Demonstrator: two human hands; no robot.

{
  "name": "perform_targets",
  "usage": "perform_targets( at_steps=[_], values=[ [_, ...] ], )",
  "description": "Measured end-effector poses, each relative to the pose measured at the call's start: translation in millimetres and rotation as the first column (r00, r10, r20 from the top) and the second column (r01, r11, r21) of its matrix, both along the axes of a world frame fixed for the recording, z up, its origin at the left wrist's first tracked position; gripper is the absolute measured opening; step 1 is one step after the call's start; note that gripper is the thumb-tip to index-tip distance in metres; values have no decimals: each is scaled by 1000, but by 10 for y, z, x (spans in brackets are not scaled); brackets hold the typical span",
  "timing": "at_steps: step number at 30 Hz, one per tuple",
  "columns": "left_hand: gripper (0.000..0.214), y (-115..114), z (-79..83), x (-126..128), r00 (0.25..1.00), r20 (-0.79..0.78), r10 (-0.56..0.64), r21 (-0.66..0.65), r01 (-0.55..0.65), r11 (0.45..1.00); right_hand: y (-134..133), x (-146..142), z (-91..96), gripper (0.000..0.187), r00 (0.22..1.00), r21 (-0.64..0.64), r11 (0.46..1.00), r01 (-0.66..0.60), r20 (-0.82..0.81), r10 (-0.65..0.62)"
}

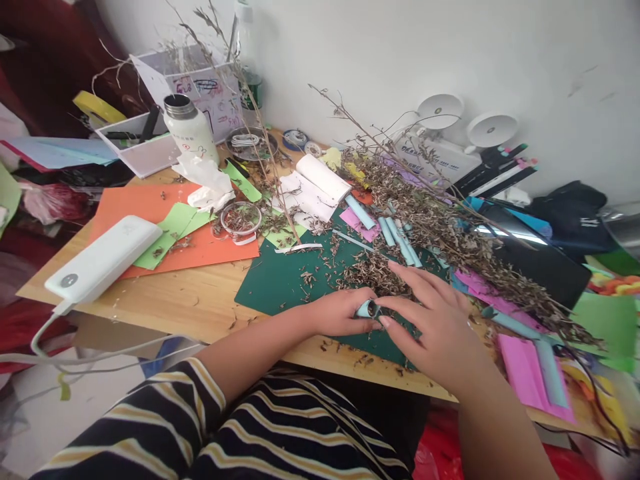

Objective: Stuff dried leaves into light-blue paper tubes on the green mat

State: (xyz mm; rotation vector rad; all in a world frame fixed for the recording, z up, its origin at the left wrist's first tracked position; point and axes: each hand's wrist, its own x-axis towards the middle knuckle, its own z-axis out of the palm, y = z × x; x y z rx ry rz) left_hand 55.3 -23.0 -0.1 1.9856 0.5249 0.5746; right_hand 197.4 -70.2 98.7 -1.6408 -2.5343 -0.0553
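Observation:
My left hand (345, 312) is closed around a small rolled tube of light blue paper (367, 309). The tube's mouth shows beyond the fingers, with dark dried bits inside. At that mouth are the thumb and index finger of my right hand (433, 320). Its fingers are stretched and apart, and nothing shows gripped between them. Behind the hands, a heap of crumbled dried leaves (375, 277) lies on a dark green sheet (280, 283). Several more blue paper rolls (400, 241) lie past the heap, beside a long bundle of dried stalks (450, 220).
A white power bank (103, 257) with a cable lies on the left over orange paper (220, 243). An open white bottle (193, 130) stands behind it. Pink paper (525, 373) lies at the right edge. A white device (435, 157) stands against the wall.

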Motion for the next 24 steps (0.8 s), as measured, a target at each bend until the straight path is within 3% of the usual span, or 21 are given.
perform_targets(
  at_steps=[10, 13, 19, 24],
  values=[
    [21, 4, -14, 6, 1000, -9, -9, -6, 9, 1000, -12, -11, -76, 18, 997, 7, 997, -75, -23, 75],
    [21, 6, -23, 7, 1000, -16, -13, -7, 13, 1000, -18, -36, -99, 17, 997, 20, 997, -72, 20, 71],
    [22, 2, -58, 20, 999, -11, -44, -19, 44, 999, 11, -75, -97, 19, 988, -73, 996, -59, 138, 68],
    [20, -1, -34, 12, 1000, -11, -5, 12, 5, 1000, 19, 1, -45, 18, 996, -25, 998, -58, 64, 60]
  ],
)
